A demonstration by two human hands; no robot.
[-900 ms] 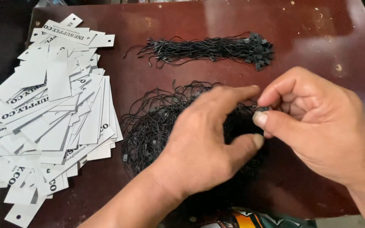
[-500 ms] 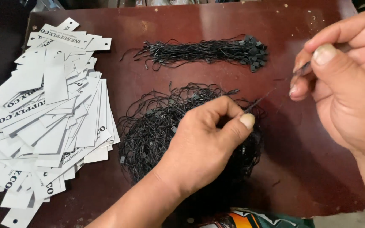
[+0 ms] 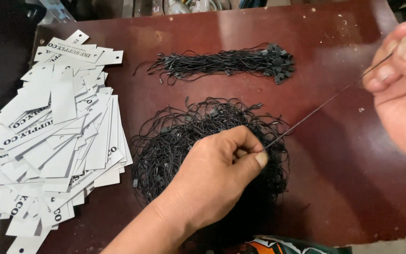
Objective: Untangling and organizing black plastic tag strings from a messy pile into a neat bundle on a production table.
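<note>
— The black string (image 3: 327, 99), where is it?
— Stretched tight above the brown table (image 3: 334, 188). The left hand (image 3: 217, 171) pinches one end over the tangled pile of strings (image 3: 175, 136); the right hand (image 3: 400, 84) pinches the other end.
— And around?
— A tidy string bundle (image 3: 226, 63) behind, white paper tags (image 3: 57, 136) at left.

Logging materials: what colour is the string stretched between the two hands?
Black, clearest in the head view: the string runs taut above the dark red-brown table.
</note>
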